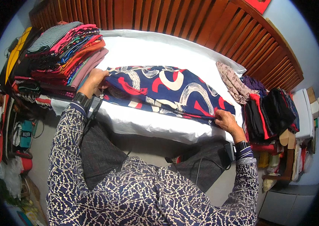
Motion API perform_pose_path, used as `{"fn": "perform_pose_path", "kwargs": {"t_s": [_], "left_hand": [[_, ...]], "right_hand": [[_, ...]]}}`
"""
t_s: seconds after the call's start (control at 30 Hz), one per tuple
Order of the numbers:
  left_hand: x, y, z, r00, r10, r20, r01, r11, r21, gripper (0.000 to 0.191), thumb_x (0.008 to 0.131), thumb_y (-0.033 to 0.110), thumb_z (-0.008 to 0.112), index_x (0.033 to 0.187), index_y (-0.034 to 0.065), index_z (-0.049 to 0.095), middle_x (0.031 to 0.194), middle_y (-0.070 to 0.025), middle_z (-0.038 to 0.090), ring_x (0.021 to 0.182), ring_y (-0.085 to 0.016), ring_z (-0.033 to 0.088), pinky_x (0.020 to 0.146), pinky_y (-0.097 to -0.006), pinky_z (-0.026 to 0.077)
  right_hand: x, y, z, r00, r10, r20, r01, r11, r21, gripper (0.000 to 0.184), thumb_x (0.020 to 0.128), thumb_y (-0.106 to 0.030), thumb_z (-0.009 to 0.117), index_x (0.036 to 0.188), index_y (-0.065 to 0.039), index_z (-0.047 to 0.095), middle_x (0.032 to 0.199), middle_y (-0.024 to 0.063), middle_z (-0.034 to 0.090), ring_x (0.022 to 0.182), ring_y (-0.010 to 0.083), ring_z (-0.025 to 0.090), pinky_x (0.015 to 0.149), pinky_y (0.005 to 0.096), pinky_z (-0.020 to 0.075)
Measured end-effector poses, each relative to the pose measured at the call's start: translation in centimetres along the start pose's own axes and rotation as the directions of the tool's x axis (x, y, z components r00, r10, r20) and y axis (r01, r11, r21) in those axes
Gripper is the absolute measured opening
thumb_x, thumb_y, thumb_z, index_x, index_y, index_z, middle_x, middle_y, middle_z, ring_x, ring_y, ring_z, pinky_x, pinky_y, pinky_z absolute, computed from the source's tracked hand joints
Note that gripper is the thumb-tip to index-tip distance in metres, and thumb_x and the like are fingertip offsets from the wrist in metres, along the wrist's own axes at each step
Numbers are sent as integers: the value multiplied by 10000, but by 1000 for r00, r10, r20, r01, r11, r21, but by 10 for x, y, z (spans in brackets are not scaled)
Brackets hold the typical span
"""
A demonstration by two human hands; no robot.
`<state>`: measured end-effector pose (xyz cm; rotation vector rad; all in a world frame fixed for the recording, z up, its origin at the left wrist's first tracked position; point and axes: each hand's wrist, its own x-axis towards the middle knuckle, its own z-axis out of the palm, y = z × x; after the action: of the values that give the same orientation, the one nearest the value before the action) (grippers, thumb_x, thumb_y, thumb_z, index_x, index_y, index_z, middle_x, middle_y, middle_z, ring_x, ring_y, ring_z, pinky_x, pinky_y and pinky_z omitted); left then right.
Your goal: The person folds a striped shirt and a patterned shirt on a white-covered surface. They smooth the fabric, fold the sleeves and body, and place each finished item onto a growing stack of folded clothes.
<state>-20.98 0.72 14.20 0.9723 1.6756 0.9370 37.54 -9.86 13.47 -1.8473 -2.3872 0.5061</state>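
A navy garment or cloth (173, 87) patterned with red and cream arcs lies stretched crosswise on a white sheet (159, 50). My left hand (94, 82) grips its left end, close beside a tall stack of folded clothes (72, 62). At the near right corner, my right hand (227, 121) pinches the edge between thumb and fingers. The cloth is doubled over, with a fold running along its near side. Part of its underside is hidden.
To the right stand folded dark and red clothes (264, 115), with a crumpled beige patterned cloth (234, 82) beside them. A slatted wooden headboard or backrest (170, 17) rises behind the sheet. Shelves with bags and bottles flank both sides.
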Motion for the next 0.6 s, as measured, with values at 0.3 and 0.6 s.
{"fn": "perform_pose_path", "kwargs": {"t_s": [0.3, 0.6], "left_hand": [[19, 154, 57, 768, 589, 252, -537, 806, -247, 118, 917, 186, 625, 876, 76, 638, 791, -31, 637, 661, -141, 613, 646, -337, 575], [4, 66, 19, 889, 458, 9, -457, 888, -58, 156, 848, 123, 594, 843, -31, 623, 762, -70, 602, 599, -152, 605, 542, -319, 548]], "right_hand": [[14, 7, -23, 900, 195, -390, -96, 961, 259, 174, 809, -133, 634, 879, 19, 585, 788, 193, 650, 735, 321, 662, 699, 393, 512], [0, 2, 4, 951, 167, -260, -111, 970, 219, 153, 816, -113, 629, 907, -14, 556, 832, 193, 630, 809, 392, 632, 735, 438, 493]]}}
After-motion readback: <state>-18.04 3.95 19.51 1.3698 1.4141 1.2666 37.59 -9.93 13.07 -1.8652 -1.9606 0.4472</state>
